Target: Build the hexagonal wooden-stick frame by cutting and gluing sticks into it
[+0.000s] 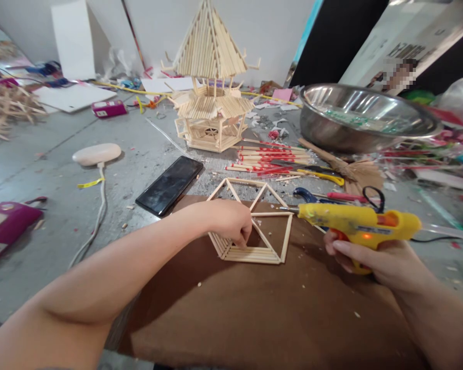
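A six-sided frame of thin wooden sticks (287,239) lies on a brown board (254,313), with spokes meeting near its middle. Rows of sticks fill its front section and its left front section. Bent over the frame, my left hand (235,223) has its fingers closed and pointing down, fingertips on the innermost stick (256,250) of the front row. My right hand (364,257) is wrapped round the handle of a yellow hot glue gun (355,221). An orange light glows on the gun, and its nozzle points left, close to the frame's right corner.
Behind the frame stands a stick-built pavilion model (212,97). Red-tipped matchsticks (270,156) and a yellow-handled cutter (324,176) lie before a steel basin (370,121). A phone (170,185), white corded device (96,153) and purple power strip (7,226) are to the left.
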Motion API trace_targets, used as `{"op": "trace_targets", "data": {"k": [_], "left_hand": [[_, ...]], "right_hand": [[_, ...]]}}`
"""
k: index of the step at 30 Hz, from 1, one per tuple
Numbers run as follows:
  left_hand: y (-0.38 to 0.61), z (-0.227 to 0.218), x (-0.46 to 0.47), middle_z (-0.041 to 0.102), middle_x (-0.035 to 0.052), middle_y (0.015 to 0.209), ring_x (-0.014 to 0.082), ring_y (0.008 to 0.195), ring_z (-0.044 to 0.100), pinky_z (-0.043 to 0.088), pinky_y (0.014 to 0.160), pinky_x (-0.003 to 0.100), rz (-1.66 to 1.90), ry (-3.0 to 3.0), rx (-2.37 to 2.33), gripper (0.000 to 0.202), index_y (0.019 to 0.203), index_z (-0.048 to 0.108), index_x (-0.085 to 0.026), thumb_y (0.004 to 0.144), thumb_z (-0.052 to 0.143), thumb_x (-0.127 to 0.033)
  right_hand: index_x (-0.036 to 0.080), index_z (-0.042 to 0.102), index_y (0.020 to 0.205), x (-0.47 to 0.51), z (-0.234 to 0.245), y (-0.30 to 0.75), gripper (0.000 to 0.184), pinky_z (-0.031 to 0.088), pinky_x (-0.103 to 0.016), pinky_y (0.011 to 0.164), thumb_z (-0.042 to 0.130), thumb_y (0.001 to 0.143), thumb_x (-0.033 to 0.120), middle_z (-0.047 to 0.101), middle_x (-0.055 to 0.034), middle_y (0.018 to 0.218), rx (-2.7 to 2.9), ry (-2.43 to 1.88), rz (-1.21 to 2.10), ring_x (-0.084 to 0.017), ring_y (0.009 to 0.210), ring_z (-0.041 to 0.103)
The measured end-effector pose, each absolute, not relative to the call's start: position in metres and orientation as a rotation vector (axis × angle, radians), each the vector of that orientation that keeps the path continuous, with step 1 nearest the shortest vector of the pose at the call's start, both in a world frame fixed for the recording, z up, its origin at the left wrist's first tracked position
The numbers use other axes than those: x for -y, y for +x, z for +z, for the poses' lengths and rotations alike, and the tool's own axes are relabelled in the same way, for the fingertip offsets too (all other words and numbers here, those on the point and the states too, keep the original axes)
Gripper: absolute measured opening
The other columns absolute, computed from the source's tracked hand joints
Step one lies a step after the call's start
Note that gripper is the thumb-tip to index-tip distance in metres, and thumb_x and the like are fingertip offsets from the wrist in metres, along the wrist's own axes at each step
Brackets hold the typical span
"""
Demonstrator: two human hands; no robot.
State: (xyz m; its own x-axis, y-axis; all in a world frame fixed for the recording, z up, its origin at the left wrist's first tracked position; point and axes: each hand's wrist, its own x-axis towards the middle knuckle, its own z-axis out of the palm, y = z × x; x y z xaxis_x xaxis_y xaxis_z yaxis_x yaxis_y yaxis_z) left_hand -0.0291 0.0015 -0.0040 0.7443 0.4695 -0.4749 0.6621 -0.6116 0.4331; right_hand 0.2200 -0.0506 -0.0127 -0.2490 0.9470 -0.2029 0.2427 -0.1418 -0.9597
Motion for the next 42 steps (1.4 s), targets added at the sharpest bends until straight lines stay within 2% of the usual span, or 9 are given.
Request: {"op": "trace_targets", "data": {"k": [7, 32, 42], "left_hand": [[-0.0287, -0.0040, -0.0009, 0.065, -0.0003, 0.072, 0.0092, 0.056, 0.050, 0.033, 0.049, 0.019, -0.431, 2.348, -0.842, 0.020, 0.076, 0.066, -0.023, 0.062, 0.054, -0.031], [-0.0287, -0.0032, 0.0016, 0.065, -0.0006, 0.073, 0.0112, 0.061, 0.052, 0.035, 0.053, 0.021, -0.431, 2.356, -0.901, 0.019, 0.076, 0.065, -0.024, 0.062, 0.054, -0.031], [-0.0310, -0.0034, 0.0005, 0.065, -0.0013, 0.070, 0.0092, 0.058, 0.052, 0.033, 0.050, 0.019, -0.377, 2.367, -0.839, 0.018, 0.074, 0.066, -0.022, 0.063, 0.055, -0.031]], "right_hand": [[0.016, 0.055, 0.069, 0.0474, -0.0150, 0.2253, 0.014, 0.035, -0.019, 0.033, 0.060, 0.062, 0.028, 0.054, -0.0007, 0.057, 1.542, -1.355, 1.470, -0.007, 0.037, 0.044], [0.017, 0.054, 0.070, 0.0468, -0.0173, 0.2266, 0.015, 0.036, -0.018, 0.032, 0.060, 0.063, 0.029, 0.054, -0.0002, 0.058, 1.598, -1.350, 1.457, -0.006, 0.037, 0.045], [0.017, 0.053, 0.068, 0.0494, -0.0152, 0.2219, 0.015, 0.033, -0.017, 0.032, 0.061, 0.062, 0.029, 0.054, 0.0007, 0.056, 1.513, -1.371, 1.447, -0.005, 0.037, 0.043]]}}
